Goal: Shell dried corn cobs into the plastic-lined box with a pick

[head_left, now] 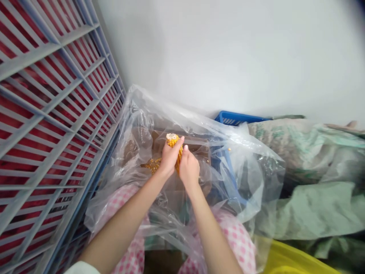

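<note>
Both my hands are together in front of me over an open clear plastic bag [137, 114]. My left hand [169, 156] grips a yellow corn cob [173, 141] from one side, and its pale broken end sticks out at the top. My right hand [188, 168] is closed on the lower part of the same cob, hiding much of it. Below the left hand, a small heap of loose corn kernels [153, 165] lies inside the bag on brown cardboard [162, 139].
A grey slatted rack [54, 102] with red behind it rises on the left, and a white wall [228, 49] stands ahead. A blue plastic crate [235, 118] sits behind the bag. Green sacks [313, 163] lie right, above a yellow tub [293, 260]. Pink checked clothing [236, 239] covers my lap.
</note>
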`<state>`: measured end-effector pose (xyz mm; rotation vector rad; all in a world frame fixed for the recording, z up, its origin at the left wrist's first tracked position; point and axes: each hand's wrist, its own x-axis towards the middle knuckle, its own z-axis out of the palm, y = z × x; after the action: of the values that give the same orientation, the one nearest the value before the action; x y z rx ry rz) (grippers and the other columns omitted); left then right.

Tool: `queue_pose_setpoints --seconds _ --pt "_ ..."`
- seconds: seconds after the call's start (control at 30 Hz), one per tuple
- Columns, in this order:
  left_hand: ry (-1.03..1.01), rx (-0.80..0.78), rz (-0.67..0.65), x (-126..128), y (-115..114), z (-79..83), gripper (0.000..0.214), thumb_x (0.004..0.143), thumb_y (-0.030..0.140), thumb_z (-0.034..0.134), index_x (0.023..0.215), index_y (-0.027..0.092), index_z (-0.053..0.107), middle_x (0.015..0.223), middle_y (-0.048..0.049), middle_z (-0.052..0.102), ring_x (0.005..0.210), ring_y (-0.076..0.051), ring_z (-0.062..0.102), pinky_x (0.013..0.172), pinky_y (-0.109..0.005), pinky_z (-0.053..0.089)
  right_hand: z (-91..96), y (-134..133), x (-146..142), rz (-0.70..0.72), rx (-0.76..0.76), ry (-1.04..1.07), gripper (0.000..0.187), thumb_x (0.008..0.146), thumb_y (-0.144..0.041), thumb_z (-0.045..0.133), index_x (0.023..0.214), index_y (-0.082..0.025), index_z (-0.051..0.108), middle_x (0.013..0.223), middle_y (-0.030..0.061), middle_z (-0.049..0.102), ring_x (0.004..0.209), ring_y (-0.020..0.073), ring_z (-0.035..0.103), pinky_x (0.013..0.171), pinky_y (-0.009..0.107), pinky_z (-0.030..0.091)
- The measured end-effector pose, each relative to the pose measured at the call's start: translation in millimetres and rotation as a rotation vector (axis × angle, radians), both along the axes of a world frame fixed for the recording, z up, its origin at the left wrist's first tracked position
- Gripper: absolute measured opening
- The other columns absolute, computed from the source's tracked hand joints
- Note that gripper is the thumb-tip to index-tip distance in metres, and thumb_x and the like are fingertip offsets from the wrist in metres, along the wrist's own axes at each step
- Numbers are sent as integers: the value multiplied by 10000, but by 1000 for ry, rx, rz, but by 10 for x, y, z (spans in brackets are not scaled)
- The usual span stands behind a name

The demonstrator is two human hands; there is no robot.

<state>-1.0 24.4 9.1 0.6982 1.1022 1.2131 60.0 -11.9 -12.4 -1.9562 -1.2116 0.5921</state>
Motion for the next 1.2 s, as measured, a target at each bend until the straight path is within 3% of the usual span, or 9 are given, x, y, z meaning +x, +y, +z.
queue_pose_setpoints --seconds 0.13,0.4,0.57,0.63,0.7,0.77,0.87,1.03,1.2 --pt "10 -2 -31 32 -28 -42 282 638 355 669 698 169 465 633 55 460 570 -58 452 559 -193 364 -38 -4 -113 11 -62 -60 726 900 -491 57 761 -132 673 757 158 681 693 243 623 616 303 364" --pt "-80 -162 -131 -8 -24 -64 280 580 308 709 692 163 496 587 53 512 536 -75 516 530 -195 403 -286 145 35 -74 -88 279 666 854 -596 144 502 -187 534 552 76 631 520 171 564 513 257 346" --pt "-78 -199 -53 -88 39 -1 354 584 427 700 744 158 535 640 23 568 538 -81 524 508 -201 406 -147 149 211 -61 -166 531 784 827 -617 -3 608 -165 599 572 74 633 534 165 581 531 256 393" --pt "-84 -172 24 -100 56 13 371 585 452 695 741 157 533 636 26 554 541 -76 511 509 -198 396 -51 82 180 -95 -48 383 741 856 -580 30 764 -167 638 720 83 673 677 175 616 629 265 416" --pt "-101 -131 84 -78 45 21 370 587 456 694 715 159 514 619 39 521 537 -68 490 511 -194 381 12 11 79 -21 39 135 644 886 -532 96 899 -183 637 851 90 678 818 195 611 712 284 404" --pt "-116 -85 97 -28 15 21 354 602 438 689 683 165 480 604 52 478 531 -57 461 512 -189 362 25 -28 -38 45 0 -55 614 901 -485 105 903 -165 628 834 115 673 794 217 611 683 297 392" --pt "-111 -23 111 56 -21 -14 323 619 369 687 670 174 435 600 65 424 530 -47 425 517 -186 350 -28 -8 -125 0 -103 -150 646 906 -442 69 823 -143 636 758 146 668 690 233 613 614 300 370" --pt "-12 -34 202 137 -36 -143 285 611 281 680 735 182 444 665 51 460 584 -64 461 566 -201 388 -230 132 -45 -76 -129 87 628 879 -521 139 597 -177 583 675 121 657 629 225 579 583 298 349" --pt "75 23 114 136 -34 -171 284 594 249 681 765 184 465 699 36 509 622 -81 496 599 -216 399 -382 256 104 -116 -130 501 665 808 -656 157 499 -186 513 518 58 588 490 162 509 495 262 346"
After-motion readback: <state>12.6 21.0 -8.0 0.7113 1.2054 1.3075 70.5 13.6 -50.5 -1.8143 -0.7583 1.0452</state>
